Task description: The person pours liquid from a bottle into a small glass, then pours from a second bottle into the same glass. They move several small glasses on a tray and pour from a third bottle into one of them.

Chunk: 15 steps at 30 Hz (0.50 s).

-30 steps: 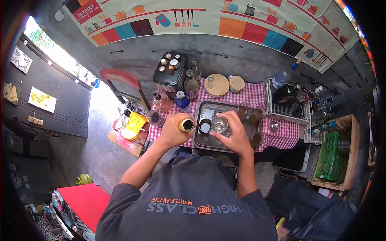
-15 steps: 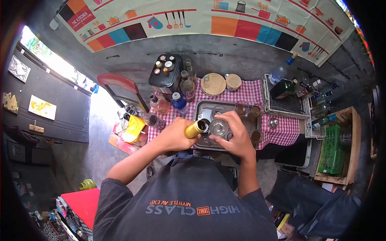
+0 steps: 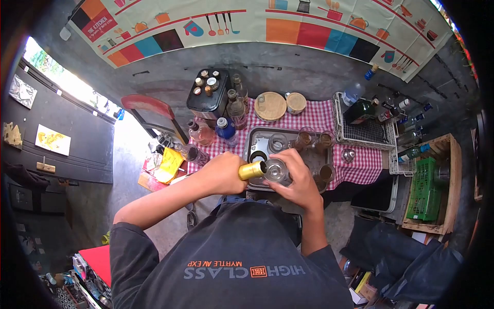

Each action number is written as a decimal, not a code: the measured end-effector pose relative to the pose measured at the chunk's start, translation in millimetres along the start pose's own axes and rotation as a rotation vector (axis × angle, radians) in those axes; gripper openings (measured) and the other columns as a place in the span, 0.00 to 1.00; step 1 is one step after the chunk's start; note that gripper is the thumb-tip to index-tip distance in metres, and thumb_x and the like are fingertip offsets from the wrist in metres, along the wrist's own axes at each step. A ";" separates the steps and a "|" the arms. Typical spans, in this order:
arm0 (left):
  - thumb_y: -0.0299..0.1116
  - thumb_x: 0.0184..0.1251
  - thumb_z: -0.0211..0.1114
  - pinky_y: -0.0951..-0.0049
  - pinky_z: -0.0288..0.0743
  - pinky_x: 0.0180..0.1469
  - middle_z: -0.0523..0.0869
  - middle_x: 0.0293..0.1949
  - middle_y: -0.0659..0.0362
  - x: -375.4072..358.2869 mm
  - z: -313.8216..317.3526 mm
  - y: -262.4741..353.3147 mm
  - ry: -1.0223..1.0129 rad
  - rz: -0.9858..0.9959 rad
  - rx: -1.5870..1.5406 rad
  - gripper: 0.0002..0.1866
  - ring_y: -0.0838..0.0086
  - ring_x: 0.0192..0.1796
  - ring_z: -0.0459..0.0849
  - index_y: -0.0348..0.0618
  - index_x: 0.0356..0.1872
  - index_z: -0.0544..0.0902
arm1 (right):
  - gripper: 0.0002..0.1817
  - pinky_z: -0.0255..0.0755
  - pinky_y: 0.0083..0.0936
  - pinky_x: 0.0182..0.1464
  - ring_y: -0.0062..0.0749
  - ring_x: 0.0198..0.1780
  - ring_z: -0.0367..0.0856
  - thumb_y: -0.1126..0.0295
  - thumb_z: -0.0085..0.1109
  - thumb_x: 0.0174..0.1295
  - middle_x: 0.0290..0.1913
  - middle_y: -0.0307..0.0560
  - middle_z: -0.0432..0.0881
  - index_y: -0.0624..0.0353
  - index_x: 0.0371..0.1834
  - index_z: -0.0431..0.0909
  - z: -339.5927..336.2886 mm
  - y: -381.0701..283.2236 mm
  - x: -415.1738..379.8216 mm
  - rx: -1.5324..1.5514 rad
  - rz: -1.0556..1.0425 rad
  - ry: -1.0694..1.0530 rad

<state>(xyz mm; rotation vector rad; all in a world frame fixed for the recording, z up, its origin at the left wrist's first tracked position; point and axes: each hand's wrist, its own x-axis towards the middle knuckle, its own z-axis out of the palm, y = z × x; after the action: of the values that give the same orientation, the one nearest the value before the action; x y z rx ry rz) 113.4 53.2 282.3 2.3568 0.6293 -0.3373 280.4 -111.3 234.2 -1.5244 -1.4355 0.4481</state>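
Observation:
My left hand (image 3: 225, 172) is closed around a bottle with a gold-coloured neck (image 3: 252, 170). The bottle tips sideways, its open mouth at the rim of a clear drinking glass (image 3: 276, 170). That glass is in my right hand (image 3: 298, 184), fingers wrapped round its side. Whether liquid flows between them I cannot make out. Both are above a metal tray (image 3: 261, 141). On the tray stand a clear glass (image 3: 278, 142) and several glasses with dark contents, among them one at the back (image 3: 304, 137) and one at the right (image 3: 324, 175).
A pink checked cloth (image 3: 321, 110) covers the table. Left of the tray stand a blue bottle (image 3: 225, 127), a pinkish bottle (image 3: 199, 134) and a black box (image 3: 207, 98). Wooden lids (image 3: 270, 106) lie behind. A wire rack (image 3: 363, 131) with bottles is at the right, beside a green crate (image 3: 423, 188).
The gold-necked bottle has tipped further over toward the glass, and my left elbow has swung outward. The glass has shifted slightly, still in my right hand.

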 end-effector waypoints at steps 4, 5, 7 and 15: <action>0.36 0.49 0.69 0.51 0.84 0.50 0.88 0.33 0.37 3.6 -1.6 1.7 -0.067 -0.013 0.107 0.15 0.44 0.42 0.89 0.34 0.33 0.89 | 0.32 0.77 0.38 0.55 0.51 0.53 0.83 0.69 0.79 0.50 0.53 0.52 0.79 0.61 0.60 0.77 2.1 1.8 -2.9 0.006 0.001 0.005; 0.36 0.49 0.69 0.51 0.84 0.50 0.88 0.34 0.37 3.8 -3.2 3.6 -0.075 -0.024 0.128 0.15 0.44 0.42 0.89 0.33 0.33 0.89 | 0.31 0.77 0.38 0.55 0.51 0.53 0.83 0.69 0.79 0.50 0.53 0.52 0.79 0.61 0.59 0.78 2.8 2.8 -3.6 0.006 0.002 0.007; 0.36 0.49 0.68 0.51 0.84 0.50 0.88 0.35 0.36 4.8 -4.9 5.1 -0.084 -0.039 0.160 0.16 0.44 0.43 0.90 0.31 0.33 0.88 | 0.32 0.76 0.37 0.56 0.49 0.53 0.83 0.70 0.79 0.49 0.52 0.52 0.79 0.62 0.59 0.78 4.5 3.7 -5.0 0.024 0.010 0.016; 0.35 0.49 0.67 0.53 0.84 0.51 0.88 0.36 0.35 7.1 -8.9 5.0 -0.112 -0.044 0.214 0.17 0.44 0.44 0.89 0.28 0.33 0.88 | 0.32 0.75 0.36 0.58 0.46 0.54 0.82 0.73 0.81 0.47 0.52 0.52 0.79 0.62 0.58 0.79 11.4 7.1 -7.0 0.075 0.050 0.028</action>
<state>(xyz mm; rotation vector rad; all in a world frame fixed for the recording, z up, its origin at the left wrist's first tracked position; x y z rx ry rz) 122.7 58.3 288.8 2.5080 0.6184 -0.5774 273.6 -112.2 220.6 -1.5029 -1.3469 0.5033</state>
